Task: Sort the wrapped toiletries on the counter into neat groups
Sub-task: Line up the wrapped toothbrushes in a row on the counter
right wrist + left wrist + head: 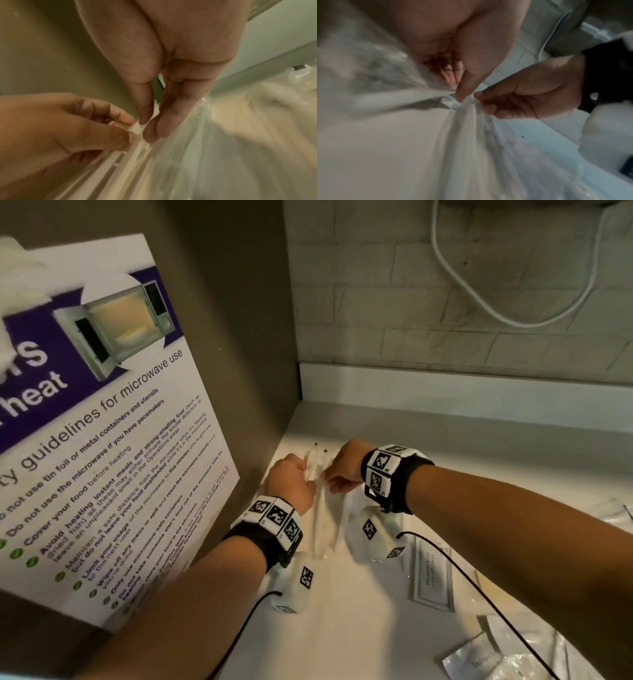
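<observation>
A long clear plastic wrapper (pixel 322 508) with a pale item inside lies at the counter's far left corner, running toward me. My left hand (pixel 306 478) and right hand (pixel 327 478) meet at its far end, and both pinch the crinkled plastic there. In the left wrist view the left hand (pixel 457 90) has its thumb pressed onto the gathered wrapper (pixel 471 135), with the right hand (pixel 481 99) pinching right beside it. The right wrist view shows the right hand (pixel 146 128) nipping a white edge of the wrapper (pixel 171 162) opposite the left hand (pixel 132 127).
A brown side panel with a microwave guidelines poster (pixel 102 422) closes the left. A shampoo-with-conditioner sachet (pixel 433 577), a small white sachet (pixel 471 659) and more clear-wrapped items (pixel 534 642) lie at the right. A white cable (pixel 513 313) hangs on the tiled back wall.
</observation>
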The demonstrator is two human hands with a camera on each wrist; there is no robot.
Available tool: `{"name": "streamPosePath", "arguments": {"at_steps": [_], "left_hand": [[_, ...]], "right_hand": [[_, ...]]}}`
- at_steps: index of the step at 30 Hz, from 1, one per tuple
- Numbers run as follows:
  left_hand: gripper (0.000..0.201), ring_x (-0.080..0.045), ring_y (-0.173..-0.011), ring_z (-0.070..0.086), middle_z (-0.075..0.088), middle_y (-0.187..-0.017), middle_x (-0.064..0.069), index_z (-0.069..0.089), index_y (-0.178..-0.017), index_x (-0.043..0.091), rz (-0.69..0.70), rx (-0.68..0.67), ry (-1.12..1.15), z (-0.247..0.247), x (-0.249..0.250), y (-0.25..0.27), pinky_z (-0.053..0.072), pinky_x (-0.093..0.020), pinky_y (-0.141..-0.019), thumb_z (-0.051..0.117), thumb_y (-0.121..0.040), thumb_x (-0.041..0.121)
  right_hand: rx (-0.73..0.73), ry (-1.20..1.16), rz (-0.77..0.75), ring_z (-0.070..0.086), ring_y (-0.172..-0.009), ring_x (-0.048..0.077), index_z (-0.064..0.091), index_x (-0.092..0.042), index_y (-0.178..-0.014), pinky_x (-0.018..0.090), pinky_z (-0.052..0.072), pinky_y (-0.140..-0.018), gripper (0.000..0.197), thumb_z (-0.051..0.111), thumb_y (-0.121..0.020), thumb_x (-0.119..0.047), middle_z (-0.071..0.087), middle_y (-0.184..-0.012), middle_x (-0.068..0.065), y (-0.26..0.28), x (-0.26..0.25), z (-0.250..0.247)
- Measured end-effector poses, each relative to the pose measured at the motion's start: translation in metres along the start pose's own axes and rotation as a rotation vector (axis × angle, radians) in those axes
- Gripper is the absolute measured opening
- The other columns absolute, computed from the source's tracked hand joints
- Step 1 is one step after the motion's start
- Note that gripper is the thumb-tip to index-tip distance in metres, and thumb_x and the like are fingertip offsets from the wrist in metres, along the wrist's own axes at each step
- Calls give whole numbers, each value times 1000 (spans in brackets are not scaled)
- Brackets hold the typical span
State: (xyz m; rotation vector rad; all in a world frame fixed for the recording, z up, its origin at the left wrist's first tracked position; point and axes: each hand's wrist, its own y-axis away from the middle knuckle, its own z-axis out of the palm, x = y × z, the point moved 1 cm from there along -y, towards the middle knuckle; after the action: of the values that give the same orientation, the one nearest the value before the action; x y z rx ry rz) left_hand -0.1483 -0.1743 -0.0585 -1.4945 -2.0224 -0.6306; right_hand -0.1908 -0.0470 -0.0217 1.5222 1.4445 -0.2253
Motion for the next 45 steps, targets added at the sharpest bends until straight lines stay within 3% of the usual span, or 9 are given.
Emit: {"name": "streamPosePath", "arguments": {"at_steps": [2,5,10,14,17,22,26,33,45], "left_hand": [[33,-26,-102,65,67,-110,-7,63,-111,12,-2,-21,-21,4,1,0,52,-32,-87,75,-82,22],[30,-26,-102,65,67,-113,-10,65,-112,12,27,-5,-19,0,-2,-2,51,-34,-90,73,-85,22],[28,-21,-104,65,68,-116,-3,67,-115,17,95,-106,-89,-8,-16,10,50,-29,-92,66,-88,18],[31,-16,-105,65,68,-116,0,68,-118,17,166,-204,-141,-3,-24,23,48,-26,-92,69,-88,21],[29,-20,-111,64,66,-121,-4,68,-119,14,185,-170,-182,-7,-22,26,49,-32,-98,67,-90,18],[30,-28,-116,61,59,-131,-12,68,-122,9,160,-110,-254,-20,-24,20,44,-33,-105,60,-94,12],[31,-25,-112,63,57,-131,-10,66,-124,12,153,-112,-217,-26,-24,15,46,-30,-100,63,-93,14],[27,-27,-108,65,68,-119,-12,71,-115,5,167,-144,-264,-27,-28,15,49,-33,-97,63,-90,9],[20,-28,-100,66,71,-108,-14,73,-106,1,162,-146,-226,-25,-25,11,51,-34,-93,64,-89,8]], "right_hand": [[34,8,7,72,-67,20,64,-4,-73,36,59,-81,17,75,-81,-14,72,-65,9,1,-1,-2],[97,52,-32,67,-49,13,59,-7,-83,27,59,-64,20,77,-79,-14,68,-55,4,11,-5,-9],[157,597,-324,58,-114,24,57,-16,-126,35,49,-95,57,79,-75,-29,60,-126,3,32,5,-7],[-30,938,-335,55,-119,25,54,-21,-132,38,45,-101,61,70,-79,-46,60,-130,3,43,19,12],[-28,1046,-333,55,-119,26,55,-19,-131,42,40,-104,62,65,-80,-53,63,-125,2,43,26,22],[-5,1074,-399,48,-127,24,57,-21,-129,49,18,-116,56,65,-79,-45,59,-130,2,41,29,35],[65,1050,-444,44,-132,28,43,-23,-140,47,24,-114,69,66,-78,-43,43,-145,5,38,21,41],[64,986,-352,52,-124,26,48,-15,-134,47,18,-117,61,63,-81,-41,54,-133,5,26,19,48],[20,931,-334,45,-132,26,41,-16,-140,52,10,-118,64,61,-84,-39,45,-143,6,30,19,45]]}}
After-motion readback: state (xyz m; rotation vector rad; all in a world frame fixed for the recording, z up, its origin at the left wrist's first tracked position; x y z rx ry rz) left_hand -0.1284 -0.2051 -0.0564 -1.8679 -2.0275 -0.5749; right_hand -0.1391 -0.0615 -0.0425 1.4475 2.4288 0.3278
